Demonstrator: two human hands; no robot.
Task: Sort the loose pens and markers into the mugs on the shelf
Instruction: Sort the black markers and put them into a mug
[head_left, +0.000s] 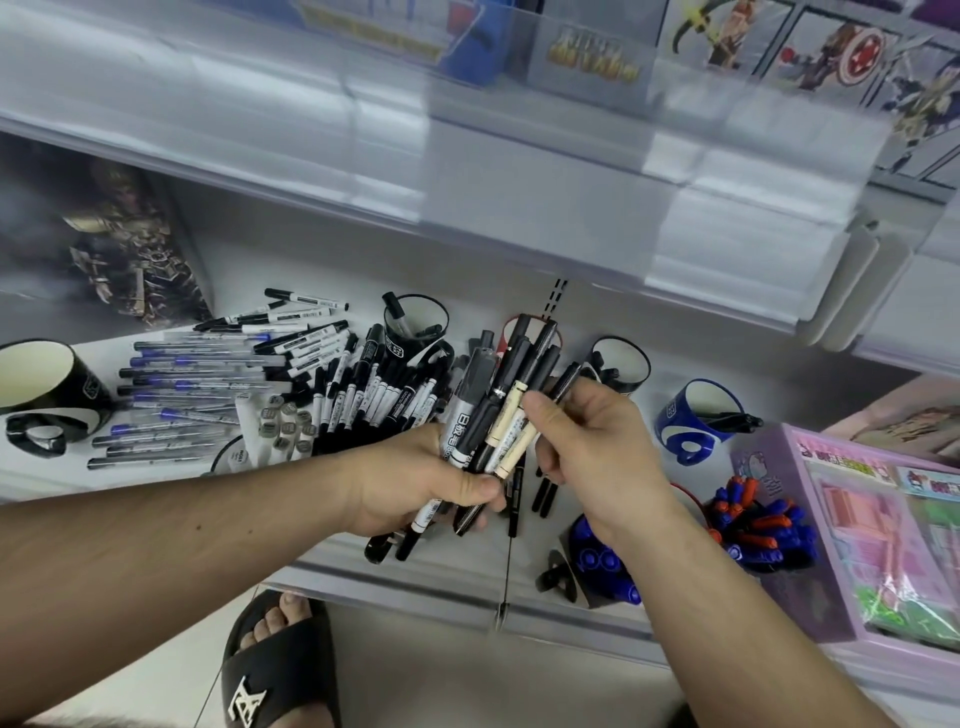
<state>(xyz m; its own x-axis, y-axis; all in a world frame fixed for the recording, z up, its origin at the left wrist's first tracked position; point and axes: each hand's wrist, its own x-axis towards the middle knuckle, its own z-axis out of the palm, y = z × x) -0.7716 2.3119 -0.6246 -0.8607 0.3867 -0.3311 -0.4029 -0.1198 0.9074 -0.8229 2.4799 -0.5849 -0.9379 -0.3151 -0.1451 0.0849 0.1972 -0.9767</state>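
My left hand (431, 480) grips a fanned bundle of pens and markers (498, 395), mostly black, two cream. My right hand (587, 441) pinches a thin black pen (566, 379) at the bundle's right side. Loose pens (192, 389) with blue grips and black-and-white markers (374, 389) lie in piles on the white shelf (57, 478). Mugs stand along the shelf: a black mug (47, 387) at the far left, a black mug (415, 322) holding a few markers, a red-rimmed mug (506, 332) behind the bundle, another black mug (623, 364), and a blue mug (696, 415) with one black pen.
A mug of red and blue pens (753, 525) and a blue mug (597, 561) sit near the shelf's front edge. A pink boxed item (883, 530) fills the right. An upper shelf (467, 171) overhangs closely. My sandalled foot (280, 660) is on the floor below.
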